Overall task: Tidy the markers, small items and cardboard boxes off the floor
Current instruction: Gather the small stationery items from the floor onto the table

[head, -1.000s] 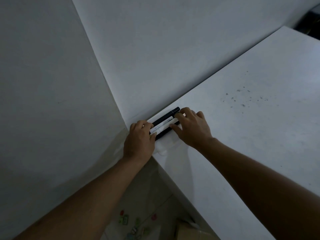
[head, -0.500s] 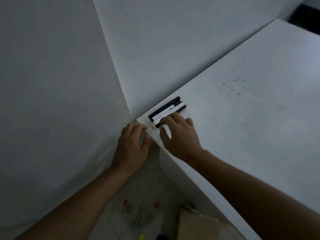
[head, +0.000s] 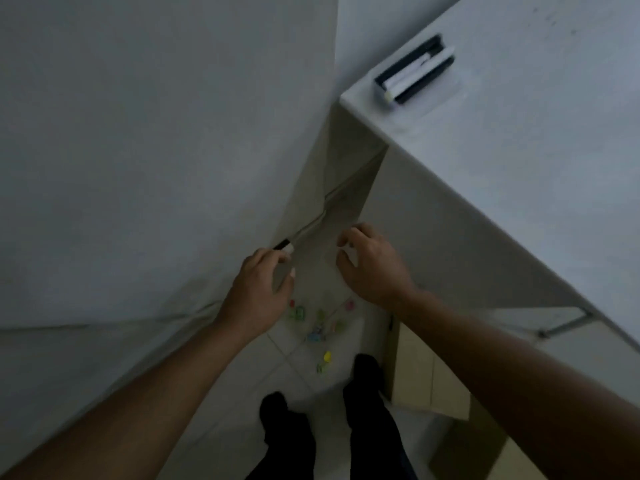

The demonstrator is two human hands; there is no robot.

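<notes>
A second ago both hands were squaring up the markers [head: 415, 69] at the counter's [head: 519, 140] far left corner. Now the markers lie there alone, side by side against the wall [head: 138, 133], and both hands have dropped below the counter edge toward the floor [head: 298, 372]. The left hand [head: 258, 292] and right hand [head: 372, 268] hang with fingers loosely curled, holding nothing. That batch looks done, so the small items [head: 318, 327] scattered on the tiles between the hands seem next. A stray marker [head: 284, 244] lies at the wall's foot just past the left fingertips, and I cannot tell if they touch it. A box [head: 426, 372] stands under the counter, right of the person's dark legs [head: 287, 427]. The room is dim and the frame blurred.
</notes>
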